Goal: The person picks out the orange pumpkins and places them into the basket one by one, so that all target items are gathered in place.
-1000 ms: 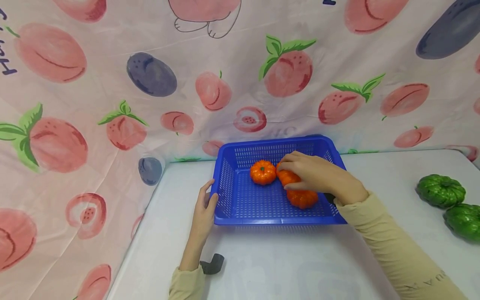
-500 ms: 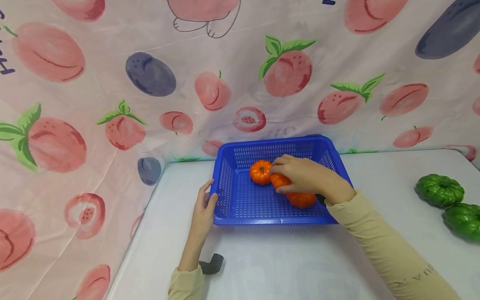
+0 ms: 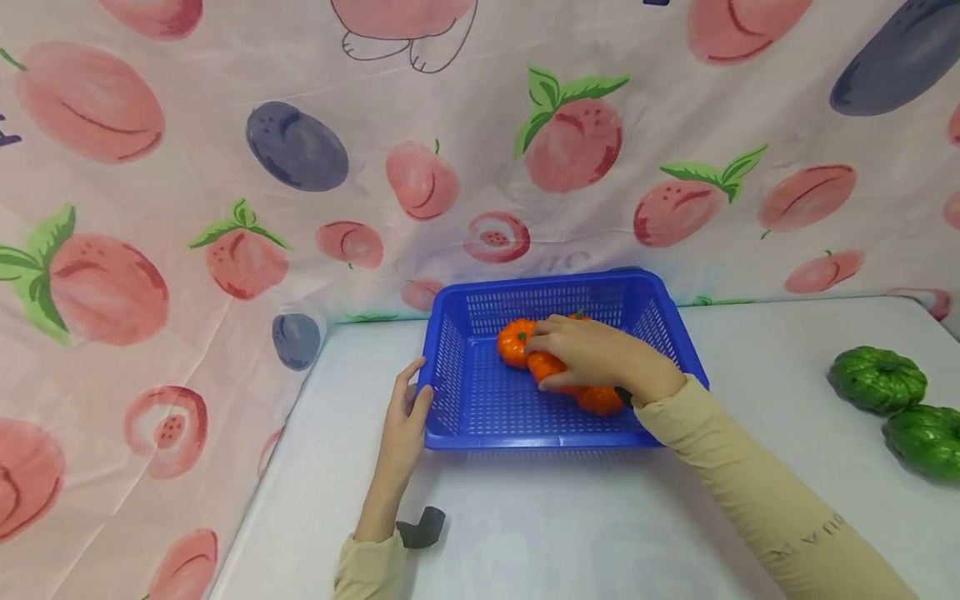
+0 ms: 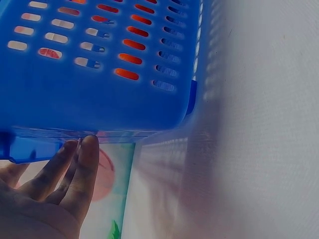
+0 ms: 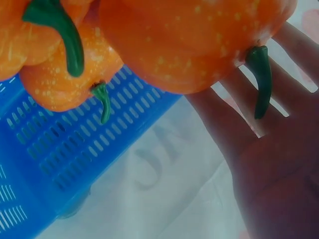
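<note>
In the head view my right hand (image 3: 592, 354) holds a small orange pumpkin (image 3: 546, 368) from above, inside the blue plastic basket (image 3: 517, 443). The right wrist view shows that held pumpkin (image 5: 199, 45) against the fingers, its green stem (image 5: 261, 82) toward the palm. Beside it lies an orange pumpkin (image 3: 513, 343) on the left, with others behind and in front, partly covered by the hand. My left hand (image 3: 405, 421) touches the basket's left side with thumb and fingertips. In the left wrist view its fairly straight fingers (image 4: 82, 174) meet the basket's outer wall.
Two green pumpkins (image 3: 877, 380) lie close together on the white table (image 3: 540, 525) at the right. A fruit-printed cloth (image 3: 465, 133) hangs behind the basket and along the left. Dark devices (image 3: 422, 528) sit by the wrists.
My right hand has moved left and slightly toward me with the pumpkin, uncovering part of a pumpkin behind it. The left hand stays at the basket's side.
</note>
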Demonstrator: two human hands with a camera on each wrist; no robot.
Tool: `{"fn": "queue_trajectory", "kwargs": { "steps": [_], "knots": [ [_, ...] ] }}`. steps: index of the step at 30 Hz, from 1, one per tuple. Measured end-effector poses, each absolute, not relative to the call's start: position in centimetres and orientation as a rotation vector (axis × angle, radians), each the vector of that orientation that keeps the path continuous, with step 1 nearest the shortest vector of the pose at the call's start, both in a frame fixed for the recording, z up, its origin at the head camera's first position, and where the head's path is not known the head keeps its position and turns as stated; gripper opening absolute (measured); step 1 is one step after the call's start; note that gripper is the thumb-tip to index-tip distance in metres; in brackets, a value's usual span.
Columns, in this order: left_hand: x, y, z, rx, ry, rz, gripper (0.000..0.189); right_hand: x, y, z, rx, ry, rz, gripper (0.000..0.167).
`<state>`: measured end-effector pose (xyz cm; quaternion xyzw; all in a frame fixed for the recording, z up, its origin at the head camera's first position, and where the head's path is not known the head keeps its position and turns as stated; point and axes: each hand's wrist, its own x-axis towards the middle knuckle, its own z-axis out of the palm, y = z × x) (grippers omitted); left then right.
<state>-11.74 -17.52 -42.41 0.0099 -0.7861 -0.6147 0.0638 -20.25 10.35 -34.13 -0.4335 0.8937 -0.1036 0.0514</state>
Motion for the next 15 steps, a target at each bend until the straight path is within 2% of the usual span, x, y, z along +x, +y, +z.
{"fn": "queue_trajectory", "kwargs": {
  "steps": [15],
  "knots": [
    [-11.8,-17.4,-42.3,0.053,-2.383,-1.851,0.046,-20.4,8.7,-34.7,-1.348,2.67,-0.325,0.05]
  ]
}}
